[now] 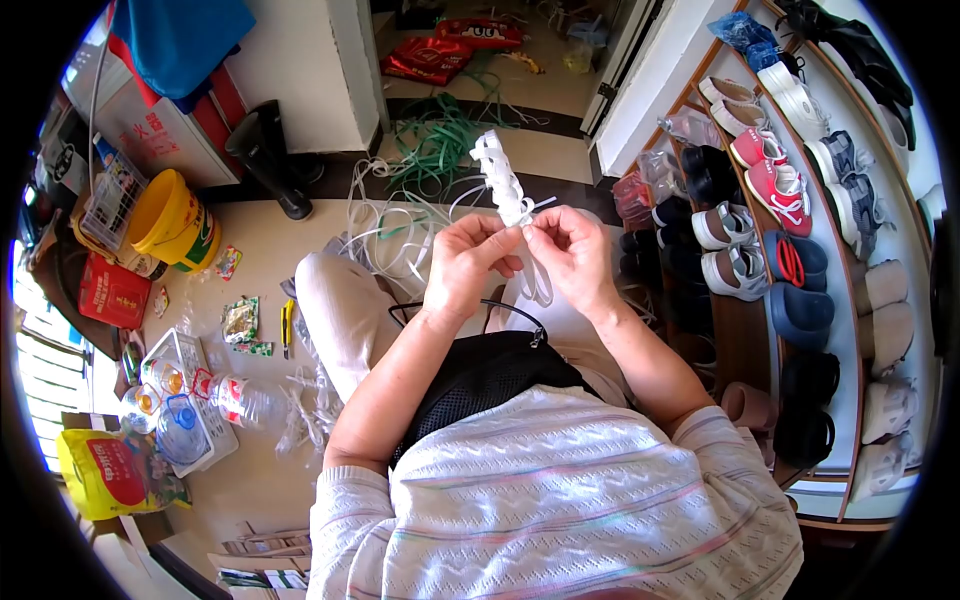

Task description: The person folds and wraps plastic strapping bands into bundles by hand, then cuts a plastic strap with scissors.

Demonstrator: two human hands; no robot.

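Note:
A white braided piece made of flat plastic strap [498, 178] rises from between my two hands, above my lap. My left hand [468, 260] pinches its lower end between thumb and fingers. On the other side, my right hand [570, 258] is closed at the same end, with a short strap tip sticking up by its fingers. Loose white straps [390, 225] trail from the work down to the floor on the left. Some strap loops hang below the hands. Behind the braided piece lies a tangle of green straps [435, 145].
A shoe rack [765, 400] with many shoes stands on the right. At left are a yellow bucket [175, 220], a white basket [215, 430] with plastic bottles, and a yellow utility knife [287, 328] on the floor. Black boots [270, 160] stand by the wall; red bags [428, 60] lie beyond the doorway.

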